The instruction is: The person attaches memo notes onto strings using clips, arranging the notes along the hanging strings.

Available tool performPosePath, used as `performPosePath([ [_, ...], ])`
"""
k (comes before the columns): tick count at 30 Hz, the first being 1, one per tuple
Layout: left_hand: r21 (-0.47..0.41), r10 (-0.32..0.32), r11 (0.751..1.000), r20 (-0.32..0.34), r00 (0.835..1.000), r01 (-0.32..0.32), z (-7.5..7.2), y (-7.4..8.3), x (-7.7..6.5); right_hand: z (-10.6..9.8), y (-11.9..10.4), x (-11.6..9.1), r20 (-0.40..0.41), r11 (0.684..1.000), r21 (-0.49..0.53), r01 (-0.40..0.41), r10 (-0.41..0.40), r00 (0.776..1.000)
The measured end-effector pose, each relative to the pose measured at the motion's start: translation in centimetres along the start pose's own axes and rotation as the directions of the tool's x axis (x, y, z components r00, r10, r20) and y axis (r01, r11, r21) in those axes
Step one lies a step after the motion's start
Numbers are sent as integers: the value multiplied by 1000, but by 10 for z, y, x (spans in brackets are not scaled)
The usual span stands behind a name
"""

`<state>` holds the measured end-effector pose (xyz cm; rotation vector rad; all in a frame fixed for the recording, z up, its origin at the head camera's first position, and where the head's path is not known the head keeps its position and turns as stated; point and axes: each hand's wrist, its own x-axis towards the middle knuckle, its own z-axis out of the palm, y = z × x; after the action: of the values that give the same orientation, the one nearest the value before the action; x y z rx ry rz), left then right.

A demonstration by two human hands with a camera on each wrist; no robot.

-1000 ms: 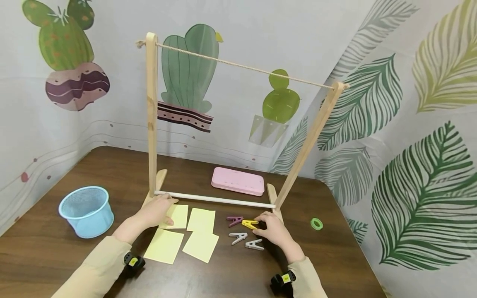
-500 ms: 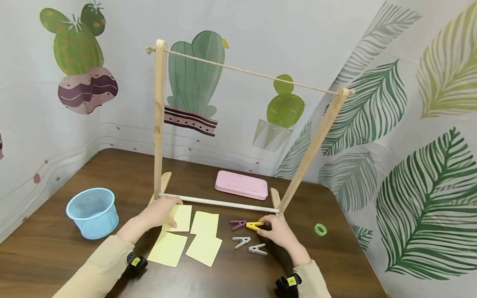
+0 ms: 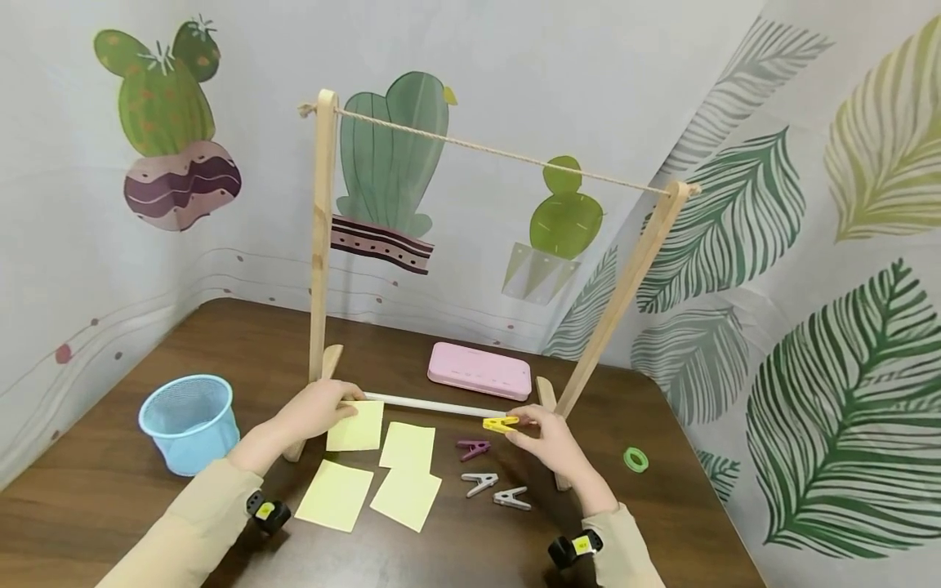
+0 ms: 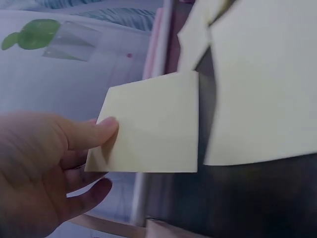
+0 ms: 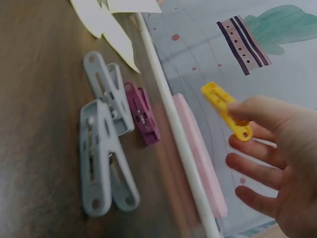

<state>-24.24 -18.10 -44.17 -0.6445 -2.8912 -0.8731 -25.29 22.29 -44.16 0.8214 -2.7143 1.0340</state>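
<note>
My left hand point(image 3: 318, 409) pinches a yellow sticky note point(image 4: 153, 129) between thumb and fingers; in the left wrist view it is lifted off the table. Three more yellow notes point(image 3: 334, 495) lie on the table below and to its right. In my right hand point(image 3: 553, 443), thumb and index finger hold a yellow clothespin point(image 3: 500, 425), raised above the tabletop. A purple clothespin point(image 5: 142, 114) and two grey clothespins point(image 5: 96, 158) lie beneath that hand, toward the left in the right wrist view.
A wooden frame point(image 3: 321, 245) with a rope point(image 3: 500, 153) across its top and a white rod point(image 3: 434, 403) low down stands ahead. Behind it lies a pink case point(image 3: 479, 371). A blue mesh basket point(image 3: 189, 433) is at left, a green ring point(image 3: 635, 460) at right.
My left hand has picked up the far-left note. The right hand has lifted the yellow clothespin away from beside the purple one. The head view has shifted slightly.
</note>
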Motion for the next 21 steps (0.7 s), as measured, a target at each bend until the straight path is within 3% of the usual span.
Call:
performPosePath([
  [5, -72, -1, 997, -3, 1000, 0, -18, 11, 1, -5, -9, 13, -52, 998, 61, 26, -23, 998],
  [10, -106, 38, 993, -89, 995, -47, -33, 23, 1, -14, -27, 30, -115, 986, 132, 100, -85, 990],
  [13, -130, 34, 990, -156, 987, -54, -44, 31, 2, -20, -38, 39, -138, 976, 197, 98, -71, 988],
  [17, -182, -6, 982, -268, 963, -45, -59, 42, 6, -26, -52, 53, -150, 945, 323, 47, 2, 989],
  [21, -256, -79, 966, -372, 925, -21, -74, 48, 10, -32, -65, 69, -185, 903, 430, 20, 67, 980],
])
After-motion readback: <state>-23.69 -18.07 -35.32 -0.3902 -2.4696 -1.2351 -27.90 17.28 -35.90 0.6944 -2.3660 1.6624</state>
